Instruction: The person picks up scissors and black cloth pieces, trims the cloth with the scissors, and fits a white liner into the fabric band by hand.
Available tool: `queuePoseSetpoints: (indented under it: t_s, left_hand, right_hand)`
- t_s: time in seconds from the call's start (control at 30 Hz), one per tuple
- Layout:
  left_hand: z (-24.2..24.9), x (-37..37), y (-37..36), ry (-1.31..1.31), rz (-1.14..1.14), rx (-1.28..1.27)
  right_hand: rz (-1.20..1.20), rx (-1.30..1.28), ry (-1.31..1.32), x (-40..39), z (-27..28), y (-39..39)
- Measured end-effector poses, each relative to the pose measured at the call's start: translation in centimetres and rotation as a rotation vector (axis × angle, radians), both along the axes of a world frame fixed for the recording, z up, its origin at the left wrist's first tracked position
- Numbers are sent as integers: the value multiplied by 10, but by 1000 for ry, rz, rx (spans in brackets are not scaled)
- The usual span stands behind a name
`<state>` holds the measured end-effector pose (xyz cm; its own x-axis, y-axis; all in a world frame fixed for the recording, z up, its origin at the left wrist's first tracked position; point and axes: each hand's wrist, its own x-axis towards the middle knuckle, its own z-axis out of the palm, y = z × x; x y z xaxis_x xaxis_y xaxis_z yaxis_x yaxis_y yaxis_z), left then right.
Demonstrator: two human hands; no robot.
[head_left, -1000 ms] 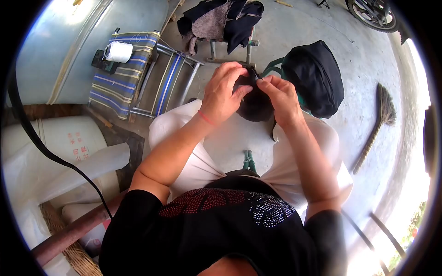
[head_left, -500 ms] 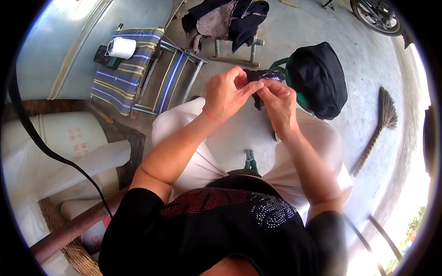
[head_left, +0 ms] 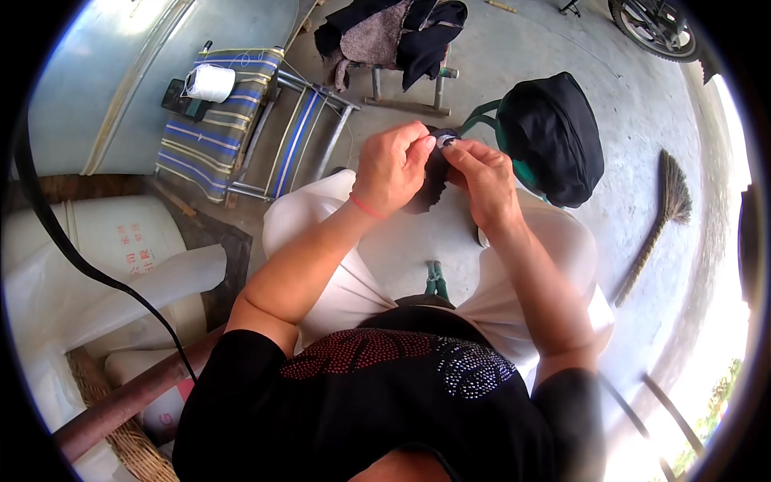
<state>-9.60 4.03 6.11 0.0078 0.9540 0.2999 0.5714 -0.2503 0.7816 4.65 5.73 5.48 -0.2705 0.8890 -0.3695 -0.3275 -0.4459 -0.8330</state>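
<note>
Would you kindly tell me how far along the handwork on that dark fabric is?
No finished part can be made out. In hand, the left hand and right hand pinch the dark fabric. Work on this piece probably remains, as both hands are on it; how much, I cannot tell.

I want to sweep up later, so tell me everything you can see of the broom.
The broom lies on the grey floor, off to the person's right. Its brush is a dry, greyish-brown fan of what look like plant stalks, pointing away from the person. It narrows into a straight, slim handle of similar colour, which seems bound in bands and slants back toward them. It looks whole. Only the floor appears to touch it.
</note>
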Motion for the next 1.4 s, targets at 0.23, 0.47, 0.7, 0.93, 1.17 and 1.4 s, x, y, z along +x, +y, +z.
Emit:
queuePoseSetpoints:
  t_s: [0.23,0.47,0.7,0.93,1.17,1.4]
  left_hand:
    - [-7,-1,4,127,112,287]
    - [-11,-11,2,-639,-31,-442]
    - [0,-4,-2,-797,156,-658]
    - [-15,-15,3,-803,8,-670]
    - [-2,2,-1,-1006,63,-370]
    - [-3,3,2,-979,-137,-367]
  right_hand:
    - [23,37,-25,0,-6,-1]
    - [-20,55,-62,-2,-2,-6]
    - [-74,82,23,-3,-5,-6]
    - [-71,70,105,-2,-13,-5]
    - [-44,55,66,-2,-15,-4]
    - [-31,57,34,1,-14,-4]
